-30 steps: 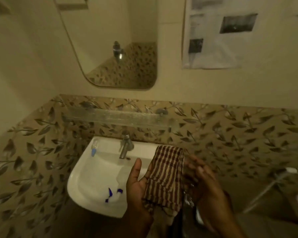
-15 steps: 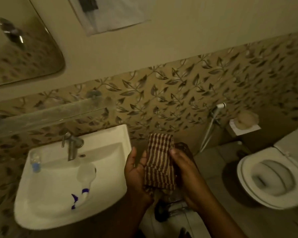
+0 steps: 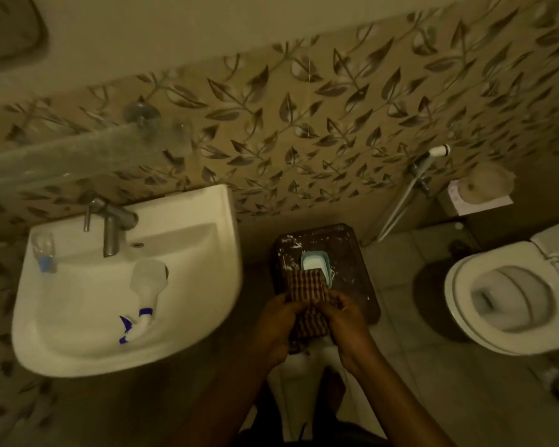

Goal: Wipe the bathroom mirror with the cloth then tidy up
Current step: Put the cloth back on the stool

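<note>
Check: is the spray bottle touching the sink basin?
Touching. The head view shows the spray bottle lying on its side inside the sink basin, its body and blue nozzle resting directly on the white bowl.

Tiled floor (image 3: 433, 366) carries a dark paint-flecked stool (image 3: 352, 253) between sink (image 3: 207, 285) and toilet (image 3: 459, 285); light-blue soap dish (image 3: 313, 262) sits on stool top; spray bottle (image 3: 146, 285) lies in basin.

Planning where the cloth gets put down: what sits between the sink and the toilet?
In the head view, a dark paint-spattered stool with a small blue tray on it; both hands, left and right, hold the cloth over it.
</note>
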{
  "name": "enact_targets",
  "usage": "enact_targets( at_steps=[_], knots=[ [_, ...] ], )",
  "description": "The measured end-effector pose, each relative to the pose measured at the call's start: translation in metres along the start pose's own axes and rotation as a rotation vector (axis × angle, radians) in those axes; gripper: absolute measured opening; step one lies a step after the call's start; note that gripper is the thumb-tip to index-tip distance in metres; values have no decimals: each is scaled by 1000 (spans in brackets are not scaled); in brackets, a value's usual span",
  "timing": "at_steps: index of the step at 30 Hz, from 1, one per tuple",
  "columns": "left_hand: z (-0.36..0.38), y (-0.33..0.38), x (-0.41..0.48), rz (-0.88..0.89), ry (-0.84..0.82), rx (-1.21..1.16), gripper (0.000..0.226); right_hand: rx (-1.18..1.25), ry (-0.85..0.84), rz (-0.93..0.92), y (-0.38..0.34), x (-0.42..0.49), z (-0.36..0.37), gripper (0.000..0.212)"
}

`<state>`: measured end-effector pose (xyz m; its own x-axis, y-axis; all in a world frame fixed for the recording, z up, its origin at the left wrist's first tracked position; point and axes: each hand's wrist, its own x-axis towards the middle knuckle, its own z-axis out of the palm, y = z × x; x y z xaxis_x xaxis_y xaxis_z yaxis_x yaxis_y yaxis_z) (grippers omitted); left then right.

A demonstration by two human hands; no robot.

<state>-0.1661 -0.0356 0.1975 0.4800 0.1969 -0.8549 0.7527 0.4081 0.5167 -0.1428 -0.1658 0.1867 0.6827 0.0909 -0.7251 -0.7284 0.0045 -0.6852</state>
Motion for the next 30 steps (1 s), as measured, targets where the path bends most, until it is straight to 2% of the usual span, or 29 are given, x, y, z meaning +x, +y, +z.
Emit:
enact_targets(
  at_steps=[5, 8, 11, 14, 17, 22, 30],
  knots=[
    [17, -12, 66, -65, 54, -71, 41, -96, 52, 32, 23, 58, -14, 19],
    [30, -9, 108, -50, 57, -132, 40, -217, 105, -37, 26, 93, -17, 23],
    [41, -8, 150, -30, 103, -132, 37, -390, 151, -109, 26, 133, -14, 18],
    [46, -9, 190, -20, 182, -117, 28, -523, 173, -154, 28, 173, -7, 28],
    [50, -15, 228, -5, 215, -120, 37, -645, 158, -190, 34, 210, -2, 35],
    [50, -28, 271, 37, 301, -16, 43, -780, 177, -195, 55, 254, 0, 29],
    [49, -45, 303, 225, 417, 190, 31, -1034, 151, -263, 76, 285, -3, 25]
  ],
)
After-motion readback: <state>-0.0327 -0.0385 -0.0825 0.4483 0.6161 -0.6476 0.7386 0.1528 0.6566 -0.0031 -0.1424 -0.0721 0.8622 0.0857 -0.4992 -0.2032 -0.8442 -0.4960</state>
